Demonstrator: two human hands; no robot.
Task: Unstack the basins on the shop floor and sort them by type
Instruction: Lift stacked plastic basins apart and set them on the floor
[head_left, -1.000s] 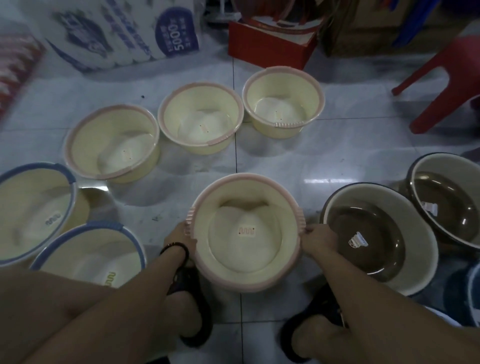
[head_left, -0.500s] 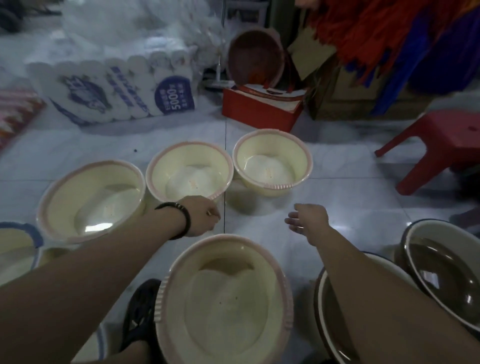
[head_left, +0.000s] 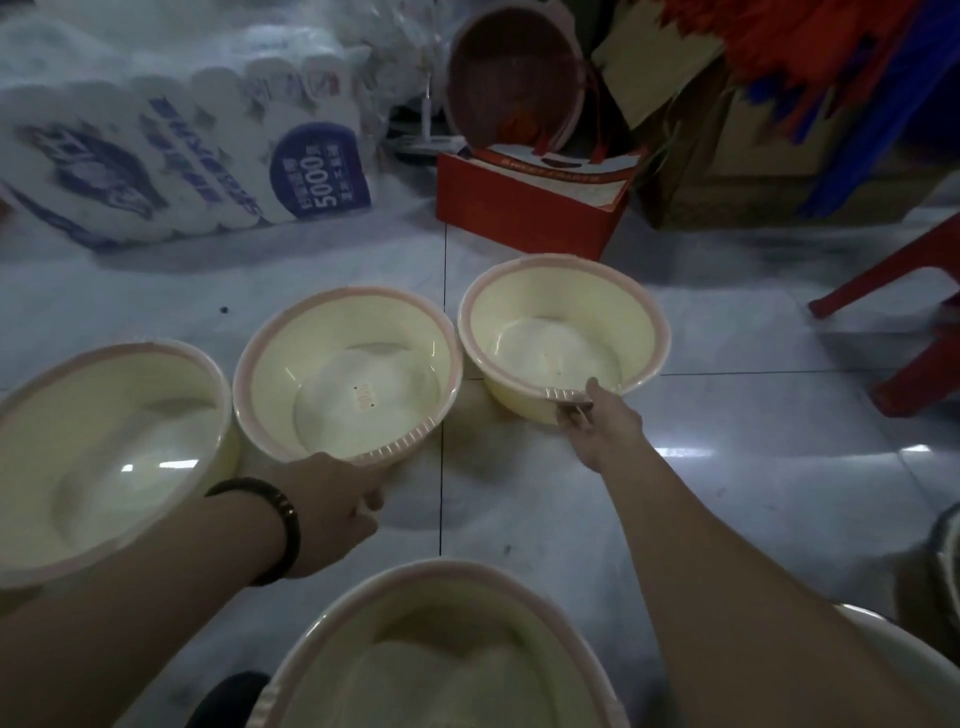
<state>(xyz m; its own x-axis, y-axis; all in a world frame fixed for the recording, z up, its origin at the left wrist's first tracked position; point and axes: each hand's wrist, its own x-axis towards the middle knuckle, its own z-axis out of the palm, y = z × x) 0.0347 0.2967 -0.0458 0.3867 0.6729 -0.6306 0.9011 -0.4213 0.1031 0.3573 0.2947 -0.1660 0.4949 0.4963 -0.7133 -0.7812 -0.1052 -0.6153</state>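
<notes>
Right hand (head_left: 598, 427) pinches far basin (head_left: 524, 306) rim; left hand (head_left: 332, 493) at middle basin (head_left: 283, 374) (grip hidden).

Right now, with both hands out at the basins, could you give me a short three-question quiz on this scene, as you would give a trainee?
1. True or false: the right hand pinches the ribbed grip of the right basin.
2. The left hand meets the middle basin at its: A) far rim B) near rim C) bottom.
3. Fill in: the near basin has a ___ rim.
Key: 1 true; 2 B; 3 pink.
</notes>
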